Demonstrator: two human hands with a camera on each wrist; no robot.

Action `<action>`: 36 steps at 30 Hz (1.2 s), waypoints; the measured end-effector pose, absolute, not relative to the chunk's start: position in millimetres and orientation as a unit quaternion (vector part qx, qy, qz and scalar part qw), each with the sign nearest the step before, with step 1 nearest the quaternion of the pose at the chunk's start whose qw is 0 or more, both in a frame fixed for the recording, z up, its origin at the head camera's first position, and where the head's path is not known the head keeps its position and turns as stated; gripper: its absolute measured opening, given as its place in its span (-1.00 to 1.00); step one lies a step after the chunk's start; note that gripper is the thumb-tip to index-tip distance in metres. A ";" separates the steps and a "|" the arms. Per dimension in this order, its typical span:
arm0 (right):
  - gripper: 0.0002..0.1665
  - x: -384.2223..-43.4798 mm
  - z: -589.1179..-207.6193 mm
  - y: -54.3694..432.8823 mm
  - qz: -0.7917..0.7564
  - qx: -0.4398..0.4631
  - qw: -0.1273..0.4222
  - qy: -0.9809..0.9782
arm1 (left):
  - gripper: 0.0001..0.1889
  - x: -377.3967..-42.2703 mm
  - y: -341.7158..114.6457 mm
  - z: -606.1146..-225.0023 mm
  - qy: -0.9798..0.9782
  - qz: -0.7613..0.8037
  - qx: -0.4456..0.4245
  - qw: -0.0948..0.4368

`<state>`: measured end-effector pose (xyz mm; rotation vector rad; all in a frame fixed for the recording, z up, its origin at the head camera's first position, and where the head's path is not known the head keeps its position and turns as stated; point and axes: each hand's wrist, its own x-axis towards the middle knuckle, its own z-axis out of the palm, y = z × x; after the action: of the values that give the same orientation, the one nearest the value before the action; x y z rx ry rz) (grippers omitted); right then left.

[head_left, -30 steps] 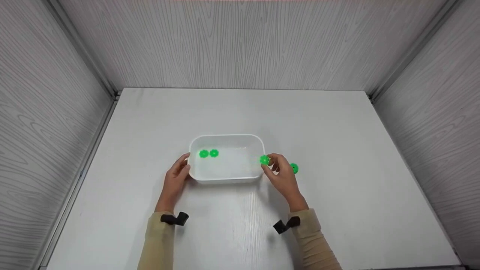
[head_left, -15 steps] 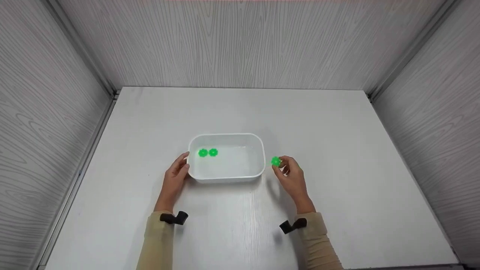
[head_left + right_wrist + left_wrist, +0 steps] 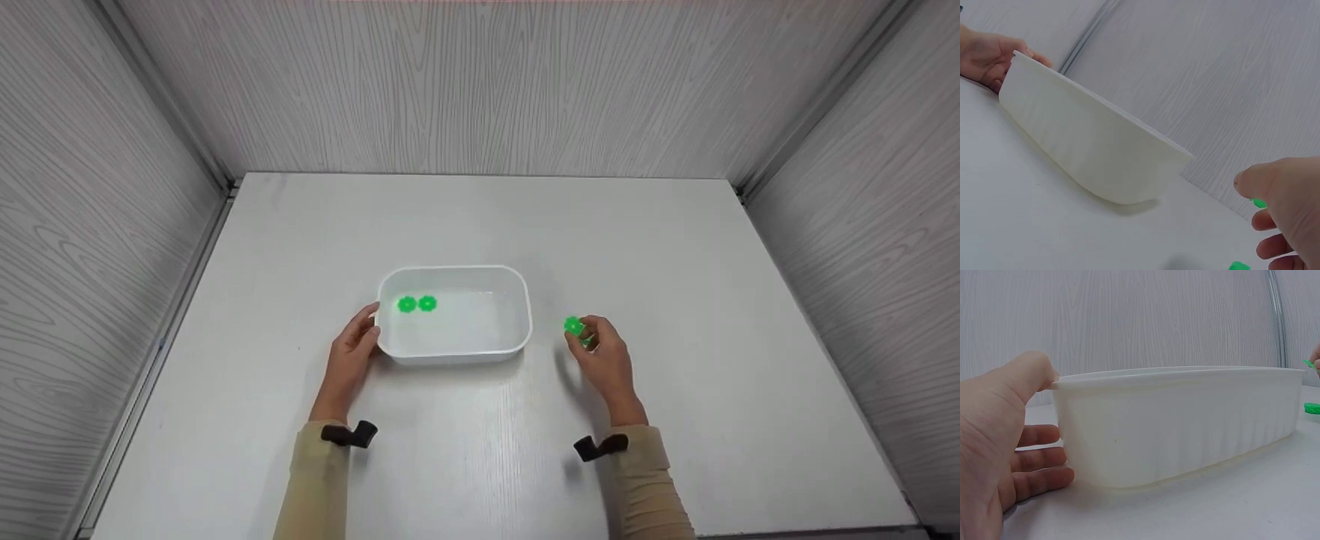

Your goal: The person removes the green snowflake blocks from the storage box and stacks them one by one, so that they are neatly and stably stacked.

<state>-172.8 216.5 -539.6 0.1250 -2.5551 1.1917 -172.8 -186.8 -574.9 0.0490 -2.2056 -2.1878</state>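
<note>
A white plastic tub (image 3: 450, 358) stands on the table. My left hand (image 3: 352, 352) grips its left end, the thumb at the rim and the other fingers against the wall. Inside, towards the left, lie two green flower-shaped pieces (image 3: 407, 304). To the right of the tub, my right hand (image 3: 606, 360) pinches another green flower-shaped piece (image 3: 574, 325) between thumb and fingertips, above the table. Just below that hand a further green piece (image 3: 1312, 408) lies on the tabletop, mostly covered by the fingers in the head view.
The white table (image 3: 465, 225) is bounded by grey wood-grain panels (image 3: 480, 90) at the back and both sides. Black wrist mounts (image 3: 349, 434) sit on both sleeves.
My right hand has drawn away to the right from the tub's rim, still pinching the green piece, and now overlaps the piece on the table. The left hand stays at the tub.
</note>
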 end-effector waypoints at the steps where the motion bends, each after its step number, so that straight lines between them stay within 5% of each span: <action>1: -0.65 -172.7 -540.1 218.3 0.409 0.039 0.155 -0.898 | -0.57 -172.9 -186.8 -575.2 -0.709 -0.705 0.017 0.017; 36: -0.55 -180.5 -560.8 238.5 0.350 -0.078 0.032 -0.933 | -0.59 -173.9 -186.4 -576.6 -0.712 -0.701 0.023 0.020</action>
<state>-180.5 238.5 -560.8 -0.2412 -2.8728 1.0769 -173.9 -186.4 -576.6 0.0724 -2.2102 -2.1752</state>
